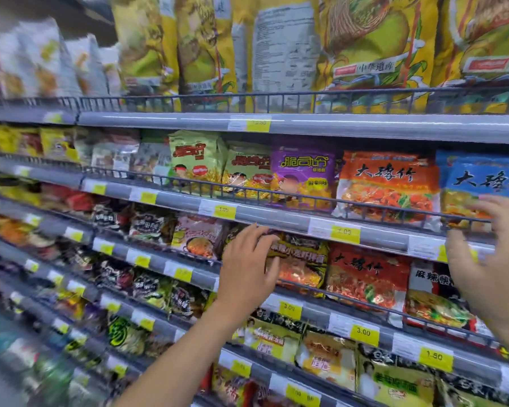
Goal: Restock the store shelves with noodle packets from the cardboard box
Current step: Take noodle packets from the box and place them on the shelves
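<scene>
Left hand (247,265): the fingers (260,234) are loosely bent, with their tips at the upper left corner of a gold-and-brown noodle packet (304,261) and the thumb lying against its front. I cannot tell whether they actually clasp it. That packet stands upright at the front edge of the third shelf down, behind a wire rail (350,301) and touching a red noodle packet (368,279) on its right.

Right hand (494,259): the fingers are spread wide, blurred and holding nothing, just in front of the grey front edge (276,221) of the shelf above, near its right end. On that shelf, purple (304,174), orange (388,183) and blue noodle packets (482,183) stand side by side.

Yellow price tags (345,234) line every shelf edge. The top shelf carries tall yellow noodle bags (373,45). The shelving runs away to the left, packed and blurred
</scene>
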